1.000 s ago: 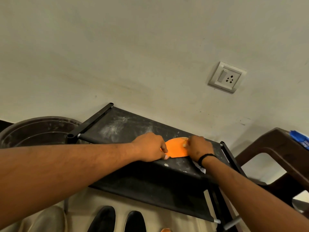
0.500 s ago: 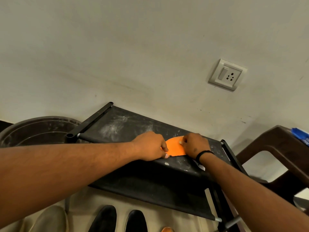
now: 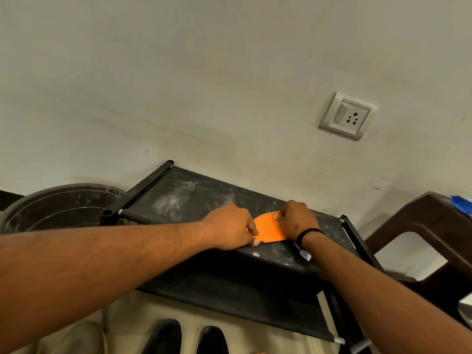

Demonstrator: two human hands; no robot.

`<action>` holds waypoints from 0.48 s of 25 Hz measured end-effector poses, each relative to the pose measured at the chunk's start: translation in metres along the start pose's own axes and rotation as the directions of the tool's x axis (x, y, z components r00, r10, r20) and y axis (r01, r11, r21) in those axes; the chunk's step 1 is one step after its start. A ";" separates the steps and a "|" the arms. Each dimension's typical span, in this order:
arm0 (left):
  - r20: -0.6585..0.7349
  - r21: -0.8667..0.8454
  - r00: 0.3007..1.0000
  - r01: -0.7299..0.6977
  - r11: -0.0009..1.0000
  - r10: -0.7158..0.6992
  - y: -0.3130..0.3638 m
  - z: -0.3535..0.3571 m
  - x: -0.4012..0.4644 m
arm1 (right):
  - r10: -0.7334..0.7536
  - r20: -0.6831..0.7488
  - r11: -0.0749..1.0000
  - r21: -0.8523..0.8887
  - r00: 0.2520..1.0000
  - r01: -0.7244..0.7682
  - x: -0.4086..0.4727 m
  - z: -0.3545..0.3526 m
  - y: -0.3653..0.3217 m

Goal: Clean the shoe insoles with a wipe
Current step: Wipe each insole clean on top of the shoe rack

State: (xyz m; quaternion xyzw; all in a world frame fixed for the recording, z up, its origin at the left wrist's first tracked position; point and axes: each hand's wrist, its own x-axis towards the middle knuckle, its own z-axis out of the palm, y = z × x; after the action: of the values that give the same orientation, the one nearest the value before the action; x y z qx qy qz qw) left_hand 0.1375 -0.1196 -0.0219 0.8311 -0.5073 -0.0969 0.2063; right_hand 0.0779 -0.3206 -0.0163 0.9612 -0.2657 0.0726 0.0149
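Flat on the top tier of a black fabric shoe rack (image 3: 194, 198) lies the orange insole (image 3: 268, 229), only its middle showing between the two hands. It looks thin and light, a bendy foam sheet that would likely slide or buckle under rubbing, so pinning one end while working the other seems the sensible hold.

On its near-left end the left hand (image 3: 229, 228) rests with fingers curled down, thumb and forefinger tips pressing at the edge of the insole; it seems to anchor rather than lift. Over the far-right end sits the right hand (image 3: 297, 221), fingers bunched, with a pale scrap showing at the fingertips that is probably the wipe (image 3: 277, 214), though too little shows to be sure. A black wristband (image 3: 307, 233) circles that wrist.

Dusty white smears mark the rack's fabric. Beyond the rack's left end stands a large dark tub (image 3: 58, 208); a brown plastic chair (image 3: 421, 226) is to the right, a wall socket (image 3: 348, 115) above. Below, black shoes (image 3: 189, 337) rest on the floor.
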 end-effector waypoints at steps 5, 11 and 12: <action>-0.008 0.012 1.000 -0.004 1.000 0.005 -0.002 0.001 0.002 | -0.146 0.061 0.986 0.090 0.987 0.140 0.003 0.000 -0.011; -0.008 0.010 1.000 -0.004 1.000 0.004 -0.001 0.001 0.000 | -0.033 -0.010 0.999 0.020 0.999 0.033 0.007 0.001 -0.009; -0.012 0.010 1.000 -0.001 1.000 0.001 -0.002 0.001 0.000 | -0.108 0.009 0.988 0.115 0.994 0.106 0.006 0.005 -0.017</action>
State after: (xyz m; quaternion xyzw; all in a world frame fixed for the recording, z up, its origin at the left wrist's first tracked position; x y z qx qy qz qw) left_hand 0.1389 -0.1188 -0.0237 0.8323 -0.5071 -0.0892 0.2055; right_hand 0.0919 -0.3094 -0.0205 0.9739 -0.2093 0.0794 -0.0383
